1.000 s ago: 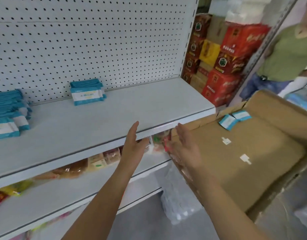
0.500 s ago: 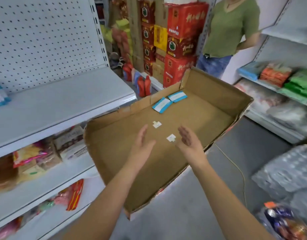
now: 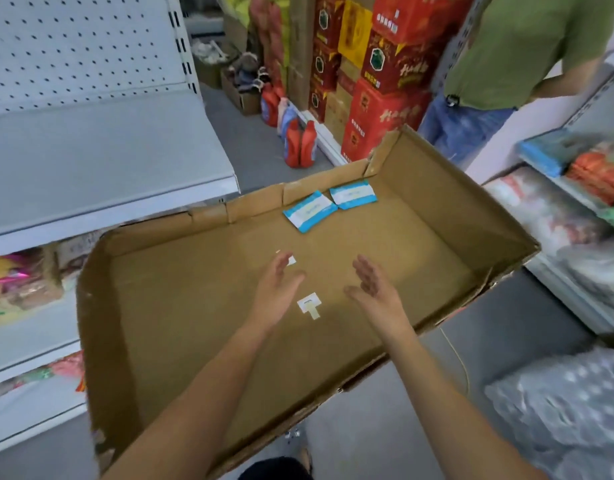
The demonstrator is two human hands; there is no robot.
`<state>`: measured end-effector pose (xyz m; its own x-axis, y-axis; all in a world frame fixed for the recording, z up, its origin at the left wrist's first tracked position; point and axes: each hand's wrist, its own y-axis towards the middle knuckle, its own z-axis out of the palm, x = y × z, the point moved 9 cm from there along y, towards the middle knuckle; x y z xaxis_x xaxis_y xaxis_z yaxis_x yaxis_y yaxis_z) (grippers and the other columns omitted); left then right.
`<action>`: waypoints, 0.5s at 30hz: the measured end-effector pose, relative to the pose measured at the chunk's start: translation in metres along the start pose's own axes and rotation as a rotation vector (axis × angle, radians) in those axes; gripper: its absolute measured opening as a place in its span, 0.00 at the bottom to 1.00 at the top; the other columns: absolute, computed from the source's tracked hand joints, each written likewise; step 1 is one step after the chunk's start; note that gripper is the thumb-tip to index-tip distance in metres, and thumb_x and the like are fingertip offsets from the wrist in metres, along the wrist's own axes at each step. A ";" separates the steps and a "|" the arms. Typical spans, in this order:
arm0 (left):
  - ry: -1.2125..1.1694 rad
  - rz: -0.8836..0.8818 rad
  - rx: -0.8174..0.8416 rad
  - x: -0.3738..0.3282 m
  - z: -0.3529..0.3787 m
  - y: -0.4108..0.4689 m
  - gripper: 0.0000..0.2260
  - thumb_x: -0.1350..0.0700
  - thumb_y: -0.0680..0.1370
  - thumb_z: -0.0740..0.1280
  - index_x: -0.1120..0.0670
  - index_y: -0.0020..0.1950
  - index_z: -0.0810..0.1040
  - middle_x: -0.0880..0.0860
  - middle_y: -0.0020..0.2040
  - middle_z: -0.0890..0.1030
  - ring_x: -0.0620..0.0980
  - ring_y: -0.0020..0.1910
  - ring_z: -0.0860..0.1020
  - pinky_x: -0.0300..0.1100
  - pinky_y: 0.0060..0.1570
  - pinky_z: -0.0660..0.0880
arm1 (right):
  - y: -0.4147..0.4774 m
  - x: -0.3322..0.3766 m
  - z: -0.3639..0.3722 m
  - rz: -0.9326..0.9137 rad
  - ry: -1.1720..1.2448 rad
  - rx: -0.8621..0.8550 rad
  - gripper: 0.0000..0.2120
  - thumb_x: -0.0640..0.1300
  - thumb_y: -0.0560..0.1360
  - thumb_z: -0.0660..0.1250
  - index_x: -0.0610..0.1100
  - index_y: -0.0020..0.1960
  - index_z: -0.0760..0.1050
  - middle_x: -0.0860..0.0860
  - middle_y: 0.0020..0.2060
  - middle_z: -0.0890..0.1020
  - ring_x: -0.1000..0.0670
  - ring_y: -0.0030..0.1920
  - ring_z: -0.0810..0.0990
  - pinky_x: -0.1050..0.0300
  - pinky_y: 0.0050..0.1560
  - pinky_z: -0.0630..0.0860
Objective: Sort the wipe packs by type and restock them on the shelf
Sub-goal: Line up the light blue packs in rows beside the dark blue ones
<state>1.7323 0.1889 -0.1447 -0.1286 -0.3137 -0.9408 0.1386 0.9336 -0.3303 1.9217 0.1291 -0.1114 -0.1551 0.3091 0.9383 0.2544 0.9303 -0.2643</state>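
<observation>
Two blue-and-white wipe packs lie side by side at the far end of a wide, shallow cardboard box (image 3: 447,202): the left pack (image 3: 309,211) and the right pack (image 3: 353,194). My left hand (image 3: 277,292) and my right hand (image 3: 376,292) hover over the middle of the box, palms facing each other, fingers straight, holding nothing. Both hands are well short of the packs. The grey shelf (image 3: 101,154) with its pegboard back stands at the left.
Small white label scraps (image 3: 309,305) lie on the box floor. Lower shelves at the left hold snack packets (image 3: 18,282). Red cartons (image 3: 381,109) and red bottles (image 3: 300,143) stand beyond the box. A person in a green shirt (image 3: 527,46) stands at the far right beside another stocked shelf (image 3: 575,188).
My view has swung right from the shelf to the cardboard box. Both open hands moved with it, from the shelf edge to above the box, and reach a little further in.
</observation>
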 end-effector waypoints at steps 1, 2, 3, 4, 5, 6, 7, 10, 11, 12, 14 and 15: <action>-0.005 -0.018 -0.018 0.001 0.004 0.008 0.24 0.54 0.78 0.68 0.44 0.74 0.70 0.43 0.74 0.71 0.41 0.71 0.69 0.40 0.69 0.66 | 0.012 -0.001 -0.005 0.016 -0.017 0.010 0.32 0.35 0.76 0.69 0.48 0.76 0.63 0.53 0.72 0.71 0.55 0.72 0.68 0.62 0.70 0.62; 0.001 -0.025 -0.028 -0.001 0.008 0.015 0.25 0.54 0.77 0.68 0.44 0.74 0.70 0.43 0.73 0.71 0.42 0.71 0.69 0.43 0.71 0.66 | 0.025 -0.001 -0.009 0.016 -0.033 0.013 0.32 0.36 0.76 0.69 0.49 0.76 0.63 0.54 0.72 0.71 0.55 0.72 0.68 0.62 0.70 0.62; 0.006 -0.027 -0.030 -0.002 0.013 0.024 0.26 0.53 0.76 0.68 0.45 0.75 0.69 0.43 0.73 0.71 0.42 0.72 0.69 0.45 0.73 0.66 | 0.038 0.000 -0.014 0.014 -0.048 0.014 0.31 0.37 0.77 0.70 0.50 0.76 0.64 0.55 0.71 0.71 0.56 0.71 0.69 0.62 0.69 0.62; 0.013 -0.035 -0.039 -0.003 0.015 0.032 0.28 0.50 0.74 0.68 0.45 0.75 0.69 0.43 0.73 0.71 0.42 0.72 0.69 0.46 0.73 0.66 | 0.052 0.001 -0.017 0.017 -0.055 0.016 0.31 0.37 0.76 0.70 0.50 0.76 0.64 0.56 0.70 0.72 0.57 0.70 0.69 0.62 0.69 0.63; 0.016 -0.046 -0.060 -0.002 0.015 0.041 0.29 0.49 0.73 0.68 0.45 0.75 0.70 0.43 0.73 0.72 0.42 0.72 0.69 0.45 0.73 0.66 | 0.064 0.001 -0.020 0.033 -0.055 0.018 0.30 0.37 0.76 0.70 0.50 0.75 0.65 0.55 0.69 0.72 0.57 0.70 0.69 0.61 0.69 0.64; 0.031 -0.055 -0.082 -0.003 0.014 0.047 0.29 0.48 0.73 0.68 0.45 0.74 0.70 0.43 0.72 0.72 0.42 0.71 0.69 0.45 0.72 0.66 | 0.075 0.000 -0.022 0.038 -0.051 0.021 0.29 0.36 0.76 0.70 0.50 0.73 0.67 0.55 0.69 0.73 0.56 0.70 0.69 0.60 0.70 0.64; 0.045 -0.053 -0.096 -0.004 0.014 0.053 0.28 0.48 0.74 0.69 0.44 0.74 0.70 0.42 0.72 0.72 0.42 0.71 0.69 0.44 0.72 0.66 | 0.086 0.000 -0.023 0.039 -0.047 0.025 0.28 0.35 0.75 0.70 0.51 0.71 0.68 0.54 0.68 0.73 0.56 0.70 0.70 0.58 0.72 0.65; 0.131 -0.037 -0.144 -0.011 0.013 0.079 0.26 0.51 0.78 0.69 0.46 0.75 0.69 0.44 0.74 0.71 0.44 0.73 0.68 0.42 0.72 0.65 | 0.122 -0.001 -0.025 0.034 -0.063 0.062 0.28 0.33 0.75 0.69 0.51 0.69 0.68 0.52 0.68 0.74 0.56 0.70 0.70 0.61 0.71 0.65; 0.158 -0.033 -0.161 -0.015 0.013 0.090 0.25 0.52 0.79 0.68 0.47 0.76 0.68 0.46 0.74 0.71 0.45 0.73 0.68 0.44 0.71 0.66 | 0.136 0.000 -0.028 0.037 -0.068 0.069 0.27 0.33 0.75 0.69 0.49 0.70 0.68 0.52 0.68 0.74 0.56 0.70 0.70 0.65 0.68 0.66; 0.176 -0.035 -0.178 -0.018 0.013 0.100 0.25 0.53 0.79 0.68 0.48 0.76 0.68 0.47 0.74 0.71 0.47 0.73 0.68 0.45 0.71 0.66 | 0.151 0.000 -0.031 0.038 -0.071 0.073 0.27 0.33 0.75 0.69 0.47 0.71 0.68 0.52 0.68 0.73 0.56 0.71 0.69 0.68 0.65 0.65; 0.182 -0.025 -0.212 -0.026 0.015 0.117 0.25 0.54 0.80 0.67 0.48 0.77 0.67 0.48 0.73 0.72 0.46 0.71 0.70 0.42 0.68 0.69 | 0.182 0.002 -0.037 0.041 -0.085 0.084 0.28 0.33 0.76 0.68 0.47 0.73 0.67 0.54 0.68 0.72 0.57 0.70 0.68 0.65 0.65 0.65; 0.191 -0.021 -0.229 -0.029 0.017 0.125 0.25 0.55 0.80 0.67 0.48 0.77 0.67 0.48 0.72 0.73 0.46 0.69 0.72 0.37 0.63 0.71 | 0.198 0.005 -0.040 0.038 -0.092 0.091 0.28 0.33 0.76 0.68 0.47 0.73 0.67 0.55 0.68 0.72 0.58 0.70 0.68 0.63 0.67 0.65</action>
<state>1.7706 0.3122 -0.1598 -0.3147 -0.3156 -0.8952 -0.0888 0.9488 -0.3032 2.0096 0.3064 -0.1505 -0.2349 0.3569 0.9041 0.1747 0.9305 -0.3219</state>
